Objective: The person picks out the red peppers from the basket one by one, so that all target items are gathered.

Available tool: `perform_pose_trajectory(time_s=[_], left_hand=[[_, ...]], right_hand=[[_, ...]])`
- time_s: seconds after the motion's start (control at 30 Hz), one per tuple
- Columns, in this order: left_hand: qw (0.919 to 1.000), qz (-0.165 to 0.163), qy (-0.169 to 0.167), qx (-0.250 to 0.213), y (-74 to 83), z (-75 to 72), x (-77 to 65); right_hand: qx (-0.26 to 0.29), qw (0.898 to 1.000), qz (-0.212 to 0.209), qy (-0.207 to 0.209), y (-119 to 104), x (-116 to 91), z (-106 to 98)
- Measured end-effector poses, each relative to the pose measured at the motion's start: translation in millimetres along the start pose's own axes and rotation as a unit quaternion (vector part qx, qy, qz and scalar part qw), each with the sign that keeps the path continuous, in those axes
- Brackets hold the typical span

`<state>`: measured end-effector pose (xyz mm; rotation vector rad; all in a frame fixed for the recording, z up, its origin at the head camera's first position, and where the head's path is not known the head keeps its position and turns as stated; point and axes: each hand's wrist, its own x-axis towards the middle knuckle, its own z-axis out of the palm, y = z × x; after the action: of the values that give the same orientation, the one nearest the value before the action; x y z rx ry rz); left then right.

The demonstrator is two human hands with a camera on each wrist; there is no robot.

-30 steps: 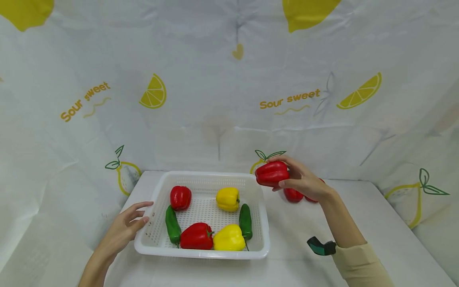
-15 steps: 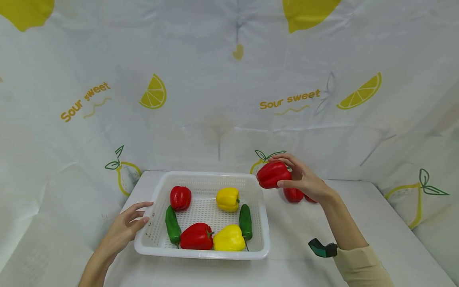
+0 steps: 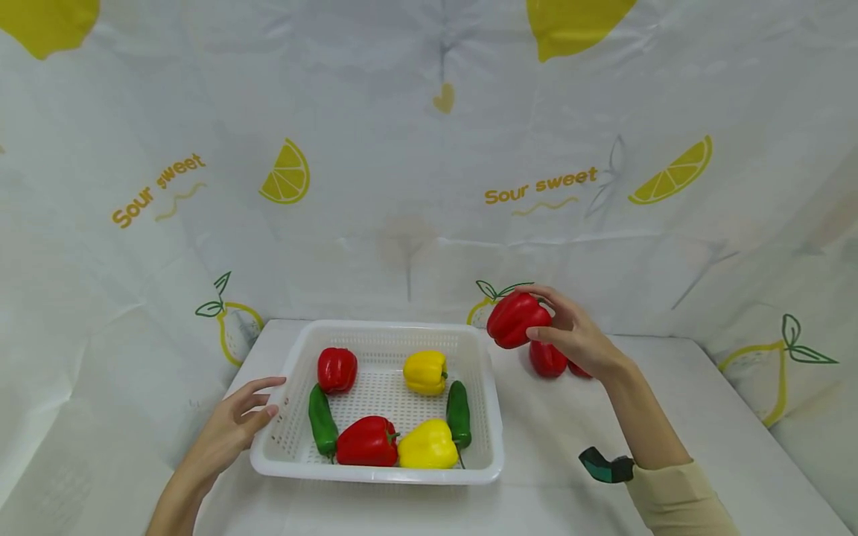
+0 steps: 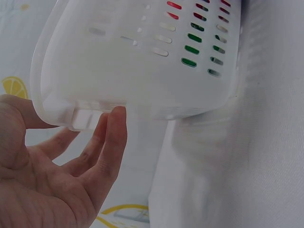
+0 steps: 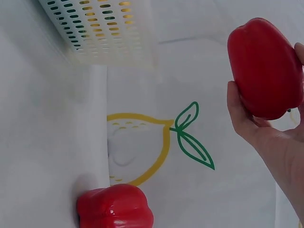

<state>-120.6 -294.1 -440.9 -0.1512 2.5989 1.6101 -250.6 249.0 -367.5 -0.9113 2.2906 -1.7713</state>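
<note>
My right hand [image 3: 579, 335] holds a red bell pepper [image 3: 518, 320] raised near the back right corner of the white plastic basket [image 3: 375, 473]. In the right wrist view its fingers curl round that red bell pepper [image 5: 266, 69]. At the basket's left side, my left hand [image 3: 231, 424] touches the rim with relaxed fingers; the left wrist view shows its fingertips [image 4: 118, 113] against the outer wall. The basket carries two red bell peppers, one at the back left [image 3: 337, 370] and one in front [image 3: 367, 441], two yellow bell peppers [image 3: 425, 372], and two long green peppers [image 3: 459, 414].
Behind the right hand, two more red bell peppers lie on the white table [image 3: 563, 447]; one [image 3: 547, 359] shows beneath the held one, the other [image 3: 579, 370] is mostly hidden. A white lemon-print sheet [image 3: 402, 186] stands behind. A dark strap piece [image 3: 606, 465] juts from the right wrist.
The right hand has moved slightly right and up, turning the red bell pepper so that it tilts more upright. The left hand and the basket have stayed where they were.
</note>
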Motion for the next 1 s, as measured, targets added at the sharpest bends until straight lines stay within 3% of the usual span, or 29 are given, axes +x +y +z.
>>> perform_pose_trajectory(time_s=[0.3, 0.77, 0.9, 1.0], left_hand=[[1.0000, -0.003, 0.000, 0.001, 1.5, -0.6, 0.1], [1.0000, 0.002, 0.000, 0.001, 2.4, -0.6, -1.2], [1.0000, 0.001, -0.002, 0.000, 2.0, -0.3, -1.4], [1.0000, 0.001, -0.003, -0.001, 1.6, 0.2, -1.5]], right_hand=[[0.077, 0.997, -0.013, -0.017, 1, -1, -4], [0.126, 0.992, -0.010, -0.030, 3, -6, -7], [0.113, 0.993, -0.008, -0.025, 3, -9, -9], [0.054, 0.999, -0.001, -0.003, 3, -13, -10]])
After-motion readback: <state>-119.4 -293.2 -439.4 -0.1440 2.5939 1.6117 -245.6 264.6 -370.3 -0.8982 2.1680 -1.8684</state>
